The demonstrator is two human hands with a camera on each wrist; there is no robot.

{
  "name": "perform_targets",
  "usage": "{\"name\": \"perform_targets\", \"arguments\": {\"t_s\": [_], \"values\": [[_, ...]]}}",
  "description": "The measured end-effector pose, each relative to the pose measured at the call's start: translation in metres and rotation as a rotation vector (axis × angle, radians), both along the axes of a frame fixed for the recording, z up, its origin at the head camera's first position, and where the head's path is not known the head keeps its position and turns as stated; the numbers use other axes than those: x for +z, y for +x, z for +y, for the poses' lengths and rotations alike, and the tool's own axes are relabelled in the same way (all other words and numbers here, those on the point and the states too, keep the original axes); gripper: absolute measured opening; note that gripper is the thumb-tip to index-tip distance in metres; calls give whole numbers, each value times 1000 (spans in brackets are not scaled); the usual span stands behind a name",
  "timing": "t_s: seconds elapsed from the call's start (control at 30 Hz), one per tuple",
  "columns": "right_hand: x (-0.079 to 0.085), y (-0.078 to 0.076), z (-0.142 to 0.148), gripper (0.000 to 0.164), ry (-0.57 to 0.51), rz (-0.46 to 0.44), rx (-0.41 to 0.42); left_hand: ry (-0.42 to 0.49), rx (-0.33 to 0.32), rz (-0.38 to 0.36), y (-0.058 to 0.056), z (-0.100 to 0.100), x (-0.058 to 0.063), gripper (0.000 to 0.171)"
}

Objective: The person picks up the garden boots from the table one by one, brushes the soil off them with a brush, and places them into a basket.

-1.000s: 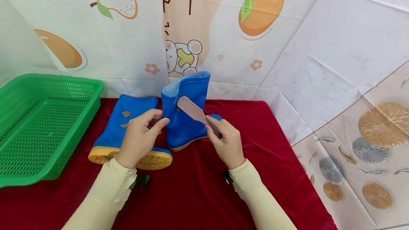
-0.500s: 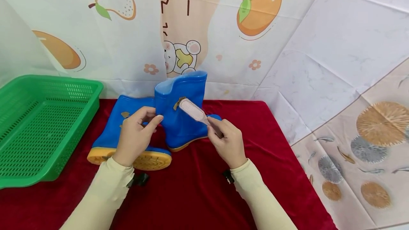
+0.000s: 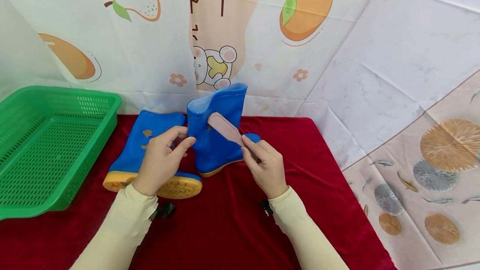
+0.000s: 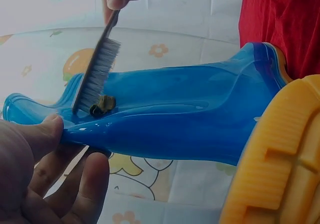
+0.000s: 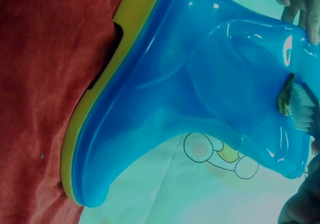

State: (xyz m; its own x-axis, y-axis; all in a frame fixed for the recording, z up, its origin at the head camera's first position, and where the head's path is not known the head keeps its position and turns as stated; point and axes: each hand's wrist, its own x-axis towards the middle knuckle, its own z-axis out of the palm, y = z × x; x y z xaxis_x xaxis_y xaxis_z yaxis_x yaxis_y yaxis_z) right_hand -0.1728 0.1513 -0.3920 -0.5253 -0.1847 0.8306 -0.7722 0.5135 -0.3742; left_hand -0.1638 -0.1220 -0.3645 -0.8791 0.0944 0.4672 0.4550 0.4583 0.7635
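A blue rain boot (image 3: 210, 151) with a yellow sole stands on the red cloth, its shaft dented inward near the top. My left hand (image 3: 161, 157) pinches the shaft's left edge between thumb and fingers. In my right hand (image 3: 265, 163) is the handle of a pinkish brush (image 3: 225, 129), its head slanting up to the left against the shaft. Pale bristles show in the left wrist view, right beside a brown-green clump (image 4: 106, 103) stuck on the boot. A second blue boot (image 3: 129, 151) lies on its side, with brown patches (image 3: 147, 133) on its shaft, partly behind my left hand.
On the left sits a green perforated basket (image 3: 108, 124). Red cloth (image 3: 225, 224) covers the table, and a fruit-patterned curtain (image 3: 262, 82) hangs close behind the boots. The lying boot's yellow sole (image 3: 180, 188) faces me.
Half a second ago the shaft leaned further left and the brush was turned bristles up, lower down. Now the shaft is back to the right and the brush's back faces up.
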Motion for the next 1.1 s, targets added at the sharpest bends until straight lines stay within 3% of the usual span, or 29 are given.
{"name": "perform_targets", "arguments": {"t_s": [0.47, 0.63, 0.97, 1.1], "values": [[1, -2, 7, 24, 110, -59, -82, 54, 55, -19, -4, -5, -3, 19], [1, -3, 10, 23, 88, -50, -93, 62, 66, -21, -4, -6, -3, 19], [2, -1, 6, 26, -45, 30, -20, 60, 44, -21, -1, 0, 0, 17], [1, -1, 3, 30, -32, 21, 23, 29, 20, -11, 0, 1, 0, 16]]}}
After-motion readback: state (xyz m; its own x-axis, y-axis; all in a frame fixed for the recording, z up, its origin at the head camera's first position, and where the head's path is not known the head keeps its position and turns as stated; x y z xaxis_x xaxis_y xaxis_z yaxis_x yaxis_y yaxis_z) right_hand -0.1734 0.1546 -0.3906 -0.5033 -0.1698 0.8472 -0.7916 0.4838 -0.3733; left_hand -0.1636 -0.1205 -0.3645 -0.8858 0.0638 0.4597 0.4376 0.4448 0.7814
